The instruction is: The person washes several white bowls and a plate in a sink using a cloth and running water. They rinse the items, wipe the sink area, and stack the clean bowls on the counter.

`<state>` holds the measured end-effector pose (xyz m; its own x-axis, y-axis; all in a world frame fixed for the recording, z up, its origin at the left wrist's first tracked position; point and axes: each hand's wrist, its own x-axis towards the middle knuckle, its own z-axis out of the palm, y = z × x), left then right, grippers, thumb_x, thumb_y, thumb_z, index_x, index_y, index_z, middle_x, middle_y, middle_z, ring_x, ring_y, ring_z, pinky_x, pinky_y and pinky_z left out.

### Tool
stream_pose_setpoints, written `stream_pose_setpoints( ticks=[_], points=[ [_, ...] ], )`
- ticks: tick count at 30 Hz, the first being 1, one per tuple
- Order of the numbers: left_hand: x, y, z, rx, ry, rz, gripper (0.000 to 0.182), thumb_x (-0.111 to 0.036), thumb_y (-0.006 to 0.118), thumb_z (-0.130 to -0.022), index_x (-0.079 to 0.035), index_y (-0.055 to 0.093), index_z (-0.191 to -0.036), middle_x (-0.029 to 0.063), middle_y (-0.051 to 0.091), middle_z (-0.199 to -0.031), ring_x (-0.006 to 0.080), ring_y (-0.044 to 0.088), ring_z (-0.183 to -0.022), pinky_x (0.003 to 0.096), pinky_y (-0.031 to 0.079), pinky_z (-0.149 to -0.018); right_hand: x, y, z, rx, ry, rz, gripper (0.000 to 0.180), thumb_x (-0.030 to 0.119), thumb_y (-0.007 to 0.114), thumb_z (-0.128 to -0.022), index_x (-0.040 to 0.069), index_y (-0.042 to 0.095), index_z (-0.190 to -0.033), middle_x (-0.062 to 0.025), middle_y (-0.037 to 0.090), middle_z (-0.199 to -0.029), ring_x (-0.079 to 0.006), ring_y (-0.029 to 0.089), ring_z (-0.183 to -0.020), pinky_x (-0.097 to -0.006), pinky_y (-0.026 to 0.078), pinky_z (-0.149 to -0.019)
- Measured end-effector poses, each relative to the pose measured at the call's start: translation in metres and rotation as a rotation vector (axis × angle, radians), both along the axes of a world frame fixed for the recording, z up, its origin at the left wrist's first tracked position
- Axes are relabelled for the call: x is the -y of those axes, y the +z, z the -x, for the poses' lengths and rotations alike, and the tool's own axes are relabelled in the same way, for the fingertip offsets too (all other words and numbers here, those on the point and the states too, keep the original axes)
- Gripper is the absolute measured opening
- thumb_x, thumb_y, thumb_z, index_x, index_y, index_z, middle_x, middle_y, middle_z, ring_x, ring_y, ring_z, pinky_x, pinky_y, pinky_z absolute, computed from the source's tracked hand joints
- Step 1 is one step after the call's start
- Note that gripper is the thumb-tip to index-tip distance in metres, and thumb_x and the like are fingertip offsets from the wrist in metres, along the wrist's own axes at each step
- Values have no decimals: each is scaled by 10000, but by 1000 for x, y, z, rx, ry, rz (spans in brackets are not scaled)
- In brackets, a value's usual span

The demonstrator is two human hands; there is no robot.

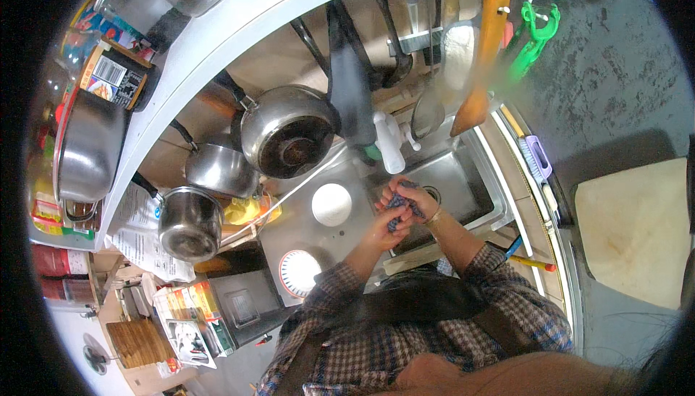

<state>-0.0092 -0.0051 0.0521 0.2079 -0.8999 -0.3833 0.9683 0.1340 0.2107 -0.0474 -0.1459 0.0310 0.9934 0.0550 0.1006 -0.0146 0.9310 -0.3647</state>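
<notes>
Both hands grip a bunched blue-grey patterned cloth (399,203) above the near-left edge of a stainless steel sink basin (467,179). My left hand (392,229) closes on its lower end, and my right hand (415,199) is wrapped round the upper part. A white faucet spout (390,146) hangs just beyond the hands. To their left, a plain white bowl or plate (332,205) stands on the steel drainboard (353,179). Nearer my left sleeve is a white dish with a blue-and-red patterned rim (300,273).
Saucepans (190,225) and a larger pan (290,130) hang under a white shelf (239,21) at the left. Ahead hang a wooden spatula (480,70), a ladle (399,67) and a strainer (428,113). A purple brush (535,157) and pale cutting board (632,233) lie right.
</notes>
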Motion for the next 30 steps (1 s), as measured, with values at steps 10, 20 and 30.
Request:
stream_pose_setpoints(
  ticks=[10,20,30],
  points=[
    [9,-44,-6,211,-36,-418,118,-95,610,-877,-114,501,-836,-6,427,-601,101,397,-453,251,269,-403,3,-19,-44,-278,-73,1320,451,446,625,-941,14,635,-812,-95,670,-771,-175,614,-665,-337,492,-658],
    [11,-105,-1,969,1,-775,250,-269,603,-923,-95,591,-1102,87,625,-882,252,558,-727,411,419,-648,-24,-29,-59,-355,-31,1855,577,513,553,-934,-20,701,-1099,-275,655,-1128,-413,612,-1069,-470,474,-955],
    [4,-171,6,1745,-552,-1063,360,-200,685,-837,-76,629,-1170,111,704,-1040,332,661,-912,421,533,-790,-35,-111,-54,-542,69,1792,476,446,609,-925,20,689,-1123,-190,676,-1106,-301,640,-1016,-392,496,-869]
  ],
)
